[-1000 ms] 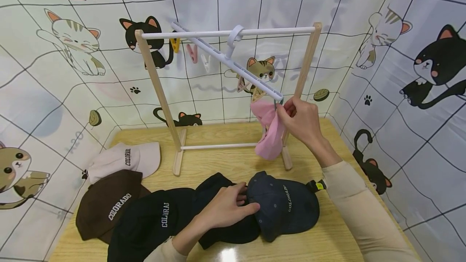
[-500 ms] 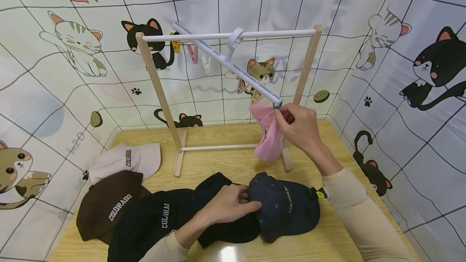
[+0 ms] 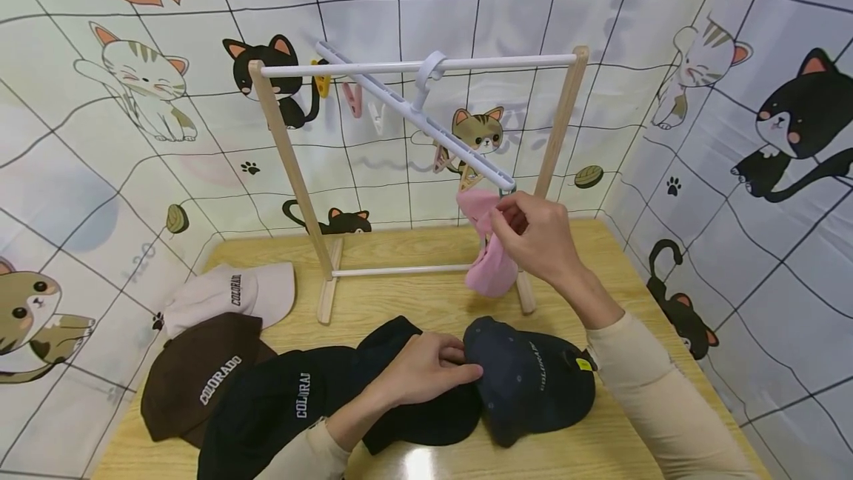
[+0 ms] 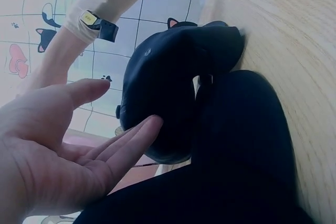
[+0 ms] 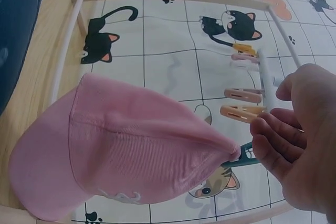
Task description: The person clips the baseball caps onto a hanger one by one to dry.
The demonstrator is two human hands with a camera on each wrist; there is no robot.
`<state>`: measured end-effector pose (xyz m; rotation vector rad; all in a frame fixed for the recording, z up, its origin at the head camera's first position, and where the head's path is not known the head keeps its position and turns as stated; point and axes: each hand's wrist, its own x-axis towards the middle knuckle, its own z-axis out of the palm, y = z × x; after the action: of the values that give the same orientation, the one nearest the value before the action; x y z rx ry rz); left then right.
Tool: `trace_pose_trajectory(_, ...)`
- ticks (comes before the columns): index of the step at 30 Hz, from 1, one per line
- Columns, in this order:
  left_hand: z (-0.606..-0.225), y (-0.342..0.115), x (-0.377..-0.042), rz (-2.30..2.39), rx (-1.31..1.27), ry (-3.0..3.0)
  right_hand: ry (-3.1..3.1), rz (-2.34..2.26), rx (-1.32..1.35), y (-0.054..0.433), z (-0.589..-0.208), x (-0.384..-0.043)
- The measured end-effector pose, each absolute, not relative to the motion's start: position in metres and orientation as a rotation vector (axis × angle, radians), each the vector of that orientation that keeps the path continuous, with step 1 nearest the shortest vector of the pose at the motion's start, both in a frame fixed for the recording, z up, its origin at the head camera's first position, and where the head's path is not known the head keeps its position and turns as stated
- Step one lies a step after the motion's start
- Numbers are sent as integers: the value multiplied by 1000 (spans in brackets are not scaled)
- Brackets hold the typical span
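Note:
A pink cap (image 3: 492,272) hangs from the right end of the pale hanger bar (image 3: 453,143). In the right wrist view a green clothespin (image 5: 248,152) bites the gathered top of the pink cap. Close beside that clothespin is my right hand (image 3: 538,237), its fingers loosely bent and apart from it. Down on the table, my left hand (image 3: 426,370) has its fingertips at the edge of a navy cap (image 3: 523,384); in the left wrist view these fingers are stretched out. A black cap (image 3: 440,421) lies beneath the left hand.
The hanger hooks over the top rail of a wooden rack (image 3: 563,121). Several other clothespins, such as a yellow one (image 3: 323,84), hang along the bar. At the left of the table (image 3: 373,302) lie a light pink cap (image 3: 273,291), a brown cap (image 3: 193,376) and another black cap (image 3: 266,398).
My right hand has let go of the green clothespin and shifted slightly left and down. The pink cap stays hanging. The navy cap has moved a little to the right beside my left hand.

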<state>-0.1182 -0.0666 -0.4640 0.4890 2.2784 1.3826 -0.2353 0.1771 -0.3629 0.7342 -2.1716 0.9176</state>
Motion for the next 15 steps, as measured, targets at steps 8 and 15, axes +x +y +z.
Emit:
trace_pose_trajectory(8, -470, -60, -123, 1490, 411, 2229, -2203, 931, 755, 170, -362, -233)
trace_pose_trajectory(15, -472, -54, -121, 1758, 212, 1909, -2227, 933, 761, 167, -363, -232)
